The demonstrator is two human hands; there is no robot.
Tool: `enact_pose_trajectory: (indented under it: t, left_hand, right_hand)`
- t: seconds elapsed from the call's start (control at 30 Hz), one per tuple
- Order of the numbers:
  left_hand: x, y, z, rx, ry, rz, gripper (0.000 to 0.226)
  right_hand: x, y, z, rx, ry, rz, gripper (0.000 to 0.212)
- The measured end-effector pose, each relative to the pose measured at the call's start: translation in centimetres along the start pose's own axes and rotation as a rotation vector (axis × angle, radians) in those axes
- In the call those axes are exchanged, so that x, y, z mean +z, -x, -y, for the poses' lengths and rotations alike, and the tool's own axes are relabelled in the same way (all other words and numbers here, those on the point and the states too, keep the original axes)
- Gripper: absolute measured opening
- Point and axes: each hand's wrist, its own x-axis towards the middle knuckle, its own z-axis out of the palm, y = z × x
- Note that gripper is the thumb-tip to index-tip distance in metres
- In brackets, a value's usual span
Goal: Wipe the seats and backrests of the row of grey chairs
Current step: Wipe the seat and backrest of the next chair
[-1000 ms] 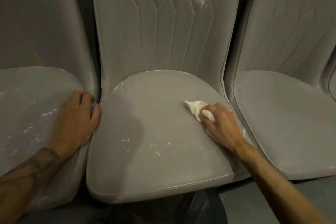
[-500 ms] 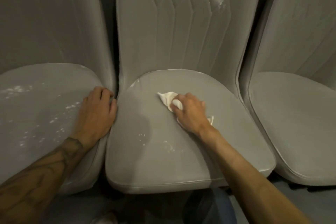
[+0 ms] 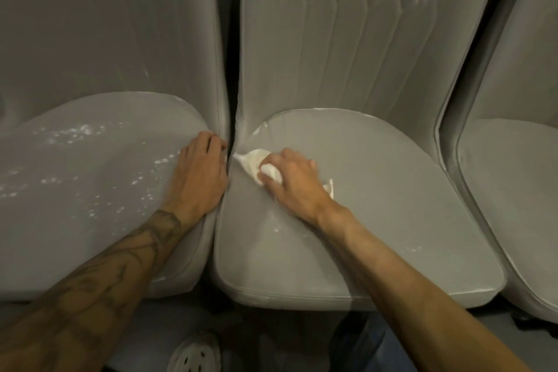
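Gripping a bunched white cloth (image 3: 252,160) in the right hand (image 3: 293,181), fingers curled over it, pressed onto the middle seat (image 3: 392,205) at its far left corner, just under the backrest (image 3: 332,39); resting the left hand (image 3: 199,175) palm down, fingers relaxed, holding nothing, on the left seat (image 3: 90,190) right beside the middle seat's left edge. White specks (image 3: 75,131) left of the middle seat; third seat (image 3: 513,175) to its right; pale shoe (image 3: 196,353) below its front edge.
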Motion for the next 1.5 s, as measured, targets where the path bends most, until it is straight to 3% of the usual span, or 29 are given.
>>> enact_pose_trajectory:
  t: [0.13, 0.33, 0.53, 0.7, 0.8, 0.93, 1.0, 1.13, 1.27, 1.37, 1.5]
  left_hand:
    - [0.1, -0.1, 0.1, -0.009, -0.009, 0.001, 0.016]
    - [0.1, 0.0, 0.6, -0.005, 0.008, 0.064, 0.027]
    - [0.0, 0.2, -0.2, -0.009, -0.013, -0.009, 0.019]
    - [0.0, -0.3, -0.1, -0.043, -0.014, 0.049, 0.02]
    - [0.1, 0.0, -0.2, -0.017, -0.009, 0.016, 0.017]
    - [0.2, 0.1, 0.0, 0.005, -0.023, -0.045, 0.015]
    - [0.3, 0.1, 0.1, 0.007, -0.025, -0.05, 0.014]
    - [0.4, 0.0, 0.0, 0.005, -0.028, -0.045, 0.014]
    - [0.3, 0.1, 0.1, 0.023, -0.052, -0.036, 0.014]
    - [0.2, 0.2, 0.1, 0.027, -0.049, -0.03, 0.015]
    - [0.0, 0.2, -0.1, 0.022, -0.043, -0.015, 0.015]
  right_hand:
    - [0.6, 3.3, 2.1, -0.27, -0.123, 0.187, 0.013]
    - [0.6, -1.3, 2.3, -0.058, 0.012, 0.048, 0.016]
    - [1.2, 5.3, 4.3, -0.403, -0.14, 0.246, 0.012]
    - [1.0, 1.6, 4.3, -0.177, 0.015, 0.111, 0.02]
    - [1.4, 4.9, 5.6, -0.292, -0.02, 0.102, 0.016]
    - [0.0, 10.3, 5.1, -0.418, -0.073, 0.284, 0.012]
    - [-0.8, 9.3, 3.8, -0.342, -0.027, 0.231, 0.014]
    - [-0.4, 7.2, 3.5, 0.002, 0.071, -0.016, 0.018]
    - [1.8, 10.8, 7.7, -0.16, -0.061, 0.036, 0.017]
    - [0.1, 12.4, 5.8, -0.182, 0.005, 0.05, 0.017]
    - [-2.7, 13.3, 0.0, 0.263, 0.133, -0.121, 0.017]
